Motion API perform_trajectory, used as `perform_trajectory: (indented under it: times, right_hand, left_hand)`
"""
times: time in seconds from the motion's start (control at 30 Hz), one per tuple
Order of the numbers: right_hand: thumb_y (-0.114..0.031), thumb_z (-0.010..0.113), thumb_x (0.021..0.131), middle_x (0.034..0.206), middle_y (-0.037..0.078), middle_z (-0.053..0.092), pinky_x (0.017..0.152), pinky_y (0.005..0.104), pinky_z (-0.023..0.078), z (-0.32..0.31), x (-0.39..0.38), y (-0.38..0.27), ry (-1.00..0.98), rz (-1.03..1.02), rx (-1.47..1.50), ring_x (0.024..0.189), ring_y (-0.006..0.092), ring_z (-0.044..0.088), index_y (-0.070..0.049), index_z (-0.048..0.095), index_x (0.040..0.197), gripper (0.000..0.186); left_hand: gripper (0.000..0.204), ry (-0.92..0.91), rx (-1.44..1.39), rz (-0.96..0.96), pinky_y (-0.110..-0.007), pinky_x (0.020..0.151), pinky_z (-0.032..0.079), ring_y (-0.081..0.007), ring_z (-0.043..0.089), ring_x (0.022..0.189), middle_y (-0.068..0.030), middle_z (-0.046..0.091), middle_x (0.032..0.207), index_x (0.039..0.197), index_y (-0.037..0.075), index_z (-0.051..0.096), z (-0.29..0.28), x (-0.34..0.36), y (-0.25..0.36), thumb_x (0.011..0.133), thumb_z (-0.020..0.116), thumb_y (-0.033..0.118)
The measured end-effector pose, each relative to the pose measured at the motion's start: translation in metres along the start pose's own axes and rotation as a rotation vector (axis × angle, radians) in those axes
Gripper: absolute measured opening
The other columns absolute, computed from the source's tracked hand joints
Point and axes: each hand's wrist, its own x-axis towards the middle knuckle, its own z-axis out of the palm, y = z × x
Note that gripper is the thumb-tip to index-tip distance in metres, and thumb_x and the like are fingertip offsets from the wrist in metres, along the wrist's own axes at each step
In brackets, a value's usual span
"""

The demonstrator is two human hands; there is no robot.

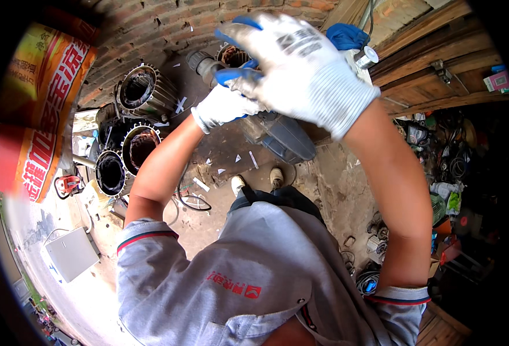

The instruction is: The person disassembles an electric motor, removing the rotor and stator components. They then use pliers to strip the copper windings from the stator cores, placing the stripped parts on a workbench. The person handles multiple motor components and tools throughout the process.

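My right hand (297, 66), in a white knit glove with blue and grey fingers, is raised high in front of me. Its fingers point left and stand apart, slightly blurred, with nothing visible between them. Behind and below it, my left hand (225, 108) wears a matching glove. The right hand covers the left one's fingers, so what they touch or hold cannot be made out. Just beneath both hands is a dark grey machine part (286, 135) with a rounded end, partly hidden by the gloves.
Several finned motor housings (145, 95) stand at the left near the brick wall (168, 26). A spool (366, 56) and blue cloth (346, 36) lie at the upper right. White scraps (201, 184) and a black cable (195, 203) lie on the floor. Clutter (456, 144) fills the right side.
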Motion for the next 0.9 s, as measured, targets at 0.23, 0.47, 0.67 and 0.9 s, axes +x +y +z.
perform_trajectory:
  times: [0.23,0.47,0.67,0.9]
  right_hand:
    - [-0.030,0.057,0.085,0.102,0.014,0.067,0.086,0.0388,0.049,-0.012,0.006,-0.007,-0.351,0.220,-0.061,0.097,0.0274,0.064,-0.009,0.063,0.113,0.035]
    - [-0.036,0.058,0.087,0.092,0.018,0.067,0.081,0.0367,0.051,0.014,0.034,0.042,-0.338,-0.189,0.211,0.086,0.0295,0.064,-0.005,0.063,0.112,0.040]
    - [-0.024,0.056,0.090,0.084,0.012,0.068,0.071,0.0334,0.054,0.038,0.026,0.055,-0.279,-0.127,0.302,0.076,0.0269,0.065,-0.009,0.067,0.104,0.024]
    - [-0.020,0.051,0.091,0.093,0.014,0.065,0.083,0.0403,0.051,0.030,0.006,0.023,-0.142,0.031,-0.087,0.088,0.0296,0.063,-0.007,0.065,0.103,0.023]
  left_hand:
    - [0.025,-0.002,0.122,-0.052,-0.029,0.076,0.050,-0.0102,0.059,0.083,-0.0029,0.066,0.093,0.102,0.002,0.064,-0.007,0.015,-0.012,0.080,0.071,0.012]
    - [0.031,-0.107,0.382,-0.339,-0.025,0.078,0.046,-0.0089,0.055,0.084,0.0009,0.065,0.093,0.112,0.007,0.065,-0.012,0.024,0.036,0.085,0.069,0.023]
    - [0.036,-0.218,0.237,-0.364,-0.027,0.088,0.045,-0.0104,0.055,0.095,-0.0019,0.064,0.106,0.118,0.004,0.059,-0.028,0.028,0.015,0.086,0.068,0.017]
    - [0.032,-0.213,0.321,-0.359,-0.029,0.086,0.047,-0.0101,0.056,0.092,-0.0026,0.067,0.101,0.112,0.004,0.065,-0.018,0.024,0.038,0.084,0.070,0.019]
